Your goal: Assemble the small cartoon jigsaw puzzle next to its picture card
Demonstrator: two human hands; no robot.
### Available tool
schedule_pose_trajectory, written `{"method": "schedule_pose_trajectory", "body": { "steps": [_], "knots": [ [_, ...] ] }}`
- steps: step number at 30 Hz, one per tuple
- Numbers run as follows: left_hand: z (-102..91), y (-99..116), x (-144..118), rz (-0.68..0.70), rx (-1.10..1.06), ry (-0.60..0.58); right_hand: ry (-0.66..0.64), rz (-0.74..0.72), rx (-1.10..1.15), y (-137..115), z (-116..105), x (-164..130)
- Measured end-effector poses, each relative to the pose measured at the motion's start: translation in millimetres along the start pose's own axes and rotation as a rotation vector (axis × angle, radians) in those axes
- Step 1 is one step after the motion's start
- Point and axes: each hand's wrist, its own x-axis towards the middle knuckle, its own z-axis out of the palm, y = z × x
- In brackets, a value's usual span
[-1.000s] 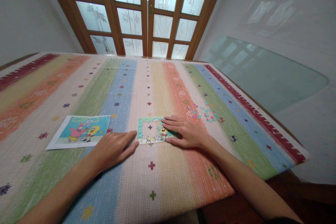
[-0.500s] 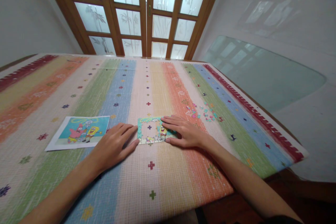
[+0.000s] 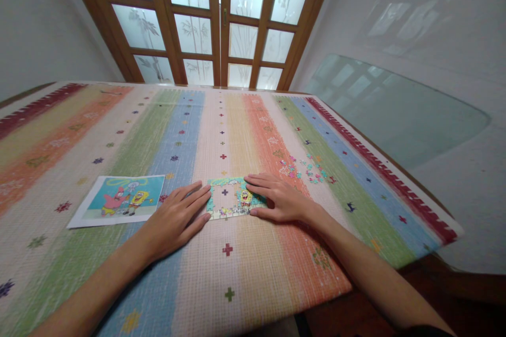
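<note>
A partly joined jigsaw puzzle (image 3: 245, 198) lies flat on the striped tablecloth in front of me. Its border is linked up, the right side is filled with a yellow cartoon figure, and cloth shows through the gap in the middle. My left hand (image 3: 179, 217) touches the puzzle's left edge with its fingertips, fingers stretched out. Over the right edge rests my right hand (image 3: 279, 197), palm down with fingers extended, covering part of that side. Neither hand grips anything. Left of my left hand lies a printed reference picture (image 3: 122, 199) of the cartoon characters.
Loose puzzle pieces (image 3: 310, 168) are scattered beyond my right hand, to the right. The striped tablecloth (image 3: 229, 279) covers the table, whose front edge drops off at lower right. Glass-paned wooden doors (image 3: 220, 21) stand behind the far edge.
The fingers of my left hand have shifted slightly and spread a little along the puzzle's left edge. My right hand has barely moved.
</note>
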Motion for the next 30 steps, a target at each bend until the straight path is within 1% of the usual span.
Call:
{"method": "schedule_pose_trajectory", "body": {
  "steps": [8, 14, 20, 24, 27, 30],
  "knots": [
    [-1.3, 2, 0, -0.004, 0.015, 0.025, -0.015, -0.008, -0.007, -1, -4, 0],
    [-0.5, 1, -1, 0.015, 0.031, 0.032, -0.056, -0.003, 0.012, -3, -10, 2],
    [0.2, 1, -1, 0.003, -0.008, 0.022, -0.03, 0.023, 0.026, -1, -8, 1],
    [-1.0, 1, 0, -0.013, -0.01, 0.007, 0.027, 0.043, 0.049, 0, -7, 2],
    [-0.5, 0, -1, -0.004, 0.002, 0.008, 0.133, 0.074, 0.014, 7, -14, 2],
    [0.9, -2, -1, 0.015, 0.004, 0.028, 0.272, 0.221, -0.118, 25, -27, -3]
  ]
}}
